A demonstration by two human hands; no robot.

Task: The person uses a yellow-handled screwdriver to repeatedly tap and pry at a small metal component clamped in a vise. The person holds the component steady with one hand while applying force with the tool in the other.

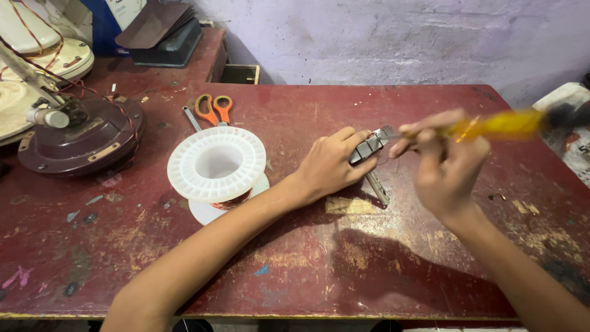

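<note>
My left hand (pixel 332 163) rests on the red table (pixel 295 258) and grips a small grey metal part (pixel 369 146) with ridged sections. A thin metal rod (pixel 378 187) lies on the table just under that hand. My right hand (pixel 445 169) is raised to the right of the part and holds a yellow-handled tool (pixel 491 125), blurred, with its metal tip touching the top of the grey part.
A white plastic spool (pixel 216 163) with copper wire stands left of my left hand. Orange-handled scissors (pixel 212 107) and a metal wrench (pixel 191 117) lie behind it. A dark round motor housing (pixel 80 138) sits far left. A white bag (pixel 568 123) lies at the right edge.
</note>
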